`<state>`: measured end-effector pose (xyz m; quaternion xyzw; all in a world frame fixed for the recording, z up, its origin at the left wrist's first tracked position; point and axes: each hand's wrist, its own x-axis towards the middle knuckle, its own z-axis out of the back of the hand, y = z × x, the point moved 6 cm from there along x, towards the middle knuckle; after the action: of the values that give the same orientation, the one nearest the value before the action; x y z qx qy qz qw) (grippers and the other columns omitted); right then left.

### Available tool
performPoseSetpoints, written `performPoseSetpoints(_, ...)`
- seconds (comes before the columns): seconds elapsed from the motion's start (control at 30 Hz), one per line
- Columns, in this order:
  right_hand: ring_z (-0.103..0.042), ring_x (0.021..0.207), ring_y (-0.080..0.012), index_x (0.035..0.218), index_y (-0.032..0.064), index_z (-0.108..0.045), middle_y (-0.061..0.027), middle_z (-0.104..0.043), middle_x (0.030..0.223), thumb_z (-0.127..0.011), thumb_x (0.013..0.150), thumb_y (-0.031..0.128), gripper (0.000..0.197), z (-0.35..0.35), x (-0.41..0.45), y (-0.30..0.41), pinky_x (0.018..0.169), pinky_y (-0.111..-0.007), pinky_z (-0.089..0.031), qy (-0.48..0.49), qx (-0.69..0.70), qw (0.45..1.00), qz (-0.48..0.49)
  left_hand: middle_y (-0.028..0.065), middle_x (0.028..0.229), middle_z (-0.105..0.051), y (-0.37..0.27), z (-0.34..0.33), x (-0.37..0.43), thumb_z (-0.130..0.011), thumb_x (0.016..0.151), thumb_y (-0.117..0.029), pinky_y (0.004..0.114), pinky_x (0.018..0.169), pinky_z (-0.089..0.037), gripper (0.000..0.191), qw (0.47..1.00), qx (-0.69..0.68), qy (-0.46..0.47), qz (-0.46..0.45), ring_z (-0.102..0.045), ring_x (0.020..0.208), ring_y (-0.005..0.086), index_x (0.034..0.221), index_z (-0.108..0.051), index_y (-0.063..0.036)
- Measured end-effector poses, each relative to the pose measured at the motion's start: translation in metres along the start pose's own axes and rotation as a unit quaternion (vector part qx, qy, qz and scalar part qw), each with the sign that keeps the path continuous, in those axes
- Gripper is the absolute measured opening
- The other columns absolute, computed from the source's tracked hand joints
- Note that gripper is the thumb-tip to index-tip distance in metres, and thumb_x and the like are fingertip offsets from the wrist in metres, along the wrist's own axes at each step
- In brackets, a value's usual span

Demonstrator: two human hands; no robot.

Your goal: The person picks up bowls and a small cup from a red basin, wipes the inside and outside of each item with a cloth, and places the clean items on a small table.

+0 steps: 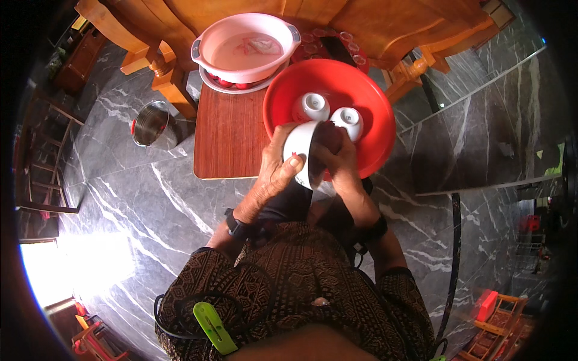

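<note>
My left hand (277, 160) grips a white bowl (295, 146) from outside, its thumb on the outer wall. The bowl is tipped on its side, with its mouth towards my right hand (345, 164). That hand holds a dark cloth (332, 135) at the mouth of the bowl; some of its fingers reach into the shaded inside. Both hands are over the near part of a red plastic basin (379, 149). In the basin, one small white bowl (314, 106) and another white bowl (347, 121) rest upside down, foot rings up.
A pink basin (216, 49) with water and a thin bag stands over a plate of red fruit (225, 83) on the brown table (228, 135). Small glasses (347, 37) sit on a red tray behind. A metal bucket (156, 126) stands left, before a wooden bench (361, 18).
</note>
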<state>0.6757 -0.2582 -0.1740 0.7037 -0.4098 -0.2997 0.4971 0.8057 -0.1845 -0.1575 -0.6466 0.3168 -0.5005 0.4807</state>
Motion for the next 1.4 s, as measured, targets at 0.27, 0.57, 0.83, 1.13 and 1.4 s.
performPoseSetpoints(0.27, -0.058, 0.099, -0.0293, 0.123, 0.0052, -0.044, -0.0134, -0.056, 0.109, -0.072, 0.066, -0.003, 0.064, -0.037, -0.001, 0.055, 0.086, -0.038, -0.048, 0.139, -0.442, 0.849, 0.255, 0.009, 0.114, -0.056, 0.052, -0.024, -0.008, -0.032, 0.095, -0.053, 0.032, 0.091, -0.044, 0.061, 0.953, -0.255, 0.119, 0.112, -0.053, 0.105, 0.0175, 0.126, -0.046, -0.0025)
performPoseSetpoints(0.57, -0.058, 0.1, -0.0313, 0.122, 0.0074, -0.05, -0.0132, -0.058, 0.109, -0.077, 0.061, 0.002, 0.067, -0.05, -0.017, 0.057, 0.085, -0.038, -0.049, 0.188, -0.516, 0.744, 0.38, 0.0097, 0.121, -0.055, 0.023, -0.03, -0.013, -0.058, 0.087, -0.014, 0.033, 0.094, -0.044, 0.042, 0.973, 0.119, 0.199, 0.013, -0.053, 0.109, 0.0188, 0.126, -0.046, -0.0048)
performPoseSetpoints(0.83, -0.064, 0.087, -0.0276, 0.112, 0.0029, -0.052, -0.0143, -0.064, 0.094, -0.075, 0.071, 0.009, 0.048, -0.001, -0.003, 0.034, 0.076, -0.035, -0.051, 0.046, -0.365, 0.912, 0.184, 0.0148, 0.113, -0.061, 0.049, -0.033, -0.017, -0.038, 0.095, -0.048, 0.035, 0.093, -0.046, 0.056, 0.859, -0.388, -0.035, 0.331, -0.058, 0.103, 0.0228, 0.12, -0.053, -0.0007)
performPoseSetpoints(1.13, -0.06, 0.093, -0.0188, 0.118, 0.0003, -0.051, -0.0103, -0.062, 0.102, -0.069, 0.076, 0.009, 0.047, 0.034, -0.012, -0.043, 0.084, -0.032, -0.048, -0.027, -0.051, 0.998, -0.005, -0.0019, 0.076, -0.052, 0.053, -0.011, -0.01, -0.043, 0.095, -0.044, 0.025, 0.06, -0.038, 0.044, 0.96, -0.192, -0.065, 0.195, -0.045, 0.069, 0.0068, 0.086, -0.057, -0.004)
performPoseSetpoints(1.4, -0.065, 0.073, -0.0205, 0.121, 0.0076, -0.047, -0.0095, -0.063, 0.096, -0.061, 0.085, 0.014, 0.04, -0.001, -0.044, -0.053, 0.047, -0.033, -0.057, 0.043, 0.253, 0.932, -0.255, 0.012, 0.079, -0.061, -0.006, -0.005, -0.006, -0.047, 0.091, -0.043, 0.029, 0.068, -0.046, 0.047, 0.996, 0.051, -0.075, -0.007, -0.057, 0.073, 0.0166, 0.1, -0.056, 0.0022)
